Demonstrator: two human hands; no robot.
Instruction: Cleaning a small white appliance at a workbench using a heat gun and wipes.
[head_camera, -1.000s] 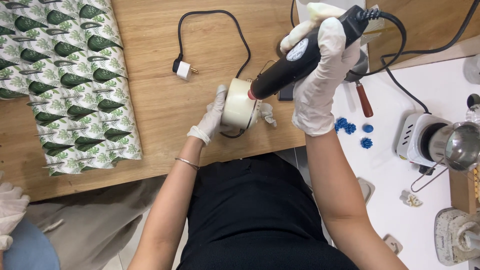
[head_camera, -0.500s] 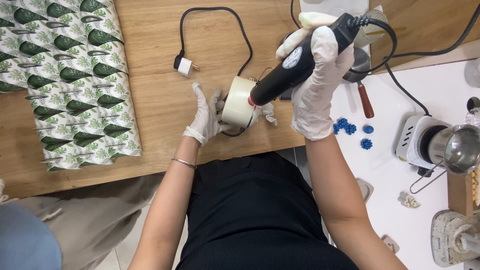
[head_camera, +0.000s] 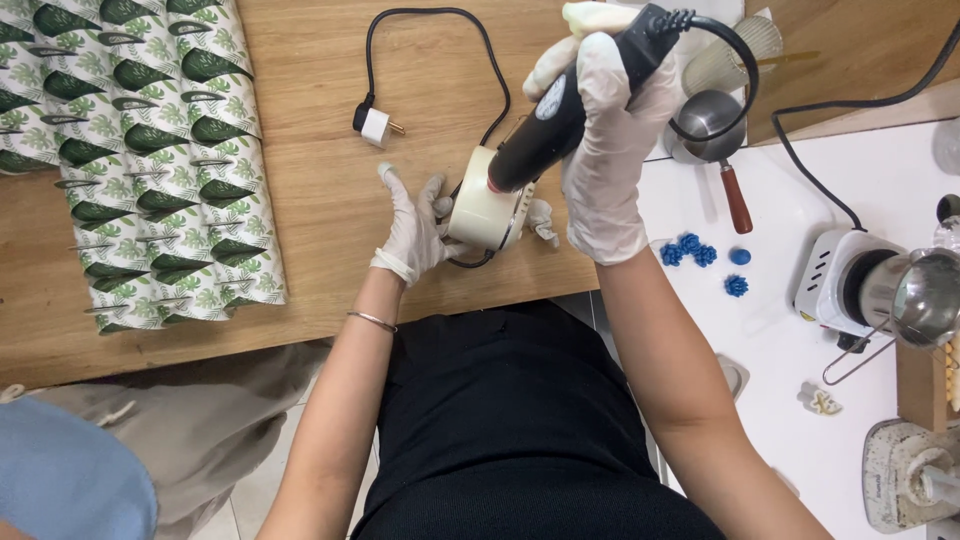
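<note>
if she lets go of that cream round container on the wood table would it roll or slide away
Probably not far. The cream round container seems to sit on a flat end on the wooden table, so rolling looks unlikely. Its smooth side may be slippery, which could be why the left hand steadies it while the right hand points the black heat tool down at it.

White gloves on hands, bangle (head_camera: 372, 321), black clothing (head_camera: 520, 420).

A leaf-patterned sheet (head_camera: 150, 160) lies at nine o'clock on the wooden surface (head_camera: 300, 270), a white plug (head_camera: 375, 125) near eleven. At three o'clock, blue flower shapes (head_camera: 690, 250) lie beside a small hotplate (head_camera: 835, 280) and metal pot (head_camera: 925, 295); a wooden-handled ladle (head_camera: 715, 130) sits above
</note>
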